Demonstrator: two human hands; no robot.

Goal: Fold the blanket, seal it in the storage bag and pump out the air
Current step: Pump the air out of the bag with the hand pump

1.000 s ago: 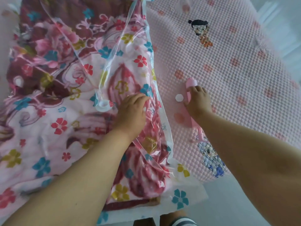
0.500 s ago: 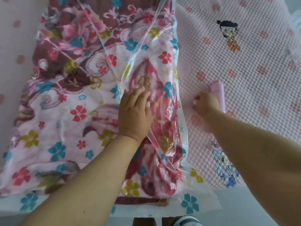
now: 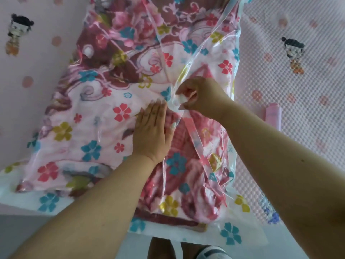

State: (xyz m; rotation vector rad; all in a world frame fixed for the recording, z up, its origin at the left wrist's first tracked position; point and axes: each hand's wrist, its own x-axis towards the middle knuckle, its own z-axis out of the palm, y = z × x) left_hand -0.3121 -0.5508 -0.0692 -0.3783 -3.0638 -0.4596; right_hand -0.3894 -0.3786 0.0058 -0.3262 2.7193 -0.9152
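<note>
My left hand (image 3: 152,131) lies open and flat on the bag (image 3: 214,43) holding the blanket (image 3: 97,116) at mid-frame, while just beyond it my right hand (image 3: 200,95) pinches the white cap (image 3: 182,100) there.

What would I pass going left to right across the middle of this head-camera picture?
Cartoon doll print → left hand flat on the bagged blanket → right hand pinching the white cap → pink pump.

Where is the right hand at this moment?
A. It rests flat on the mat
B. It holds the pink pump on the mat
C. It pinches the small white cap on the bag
C: the right hand pinches the white cap on the bag, while the pink pump lies untouched on the mat.
</note>
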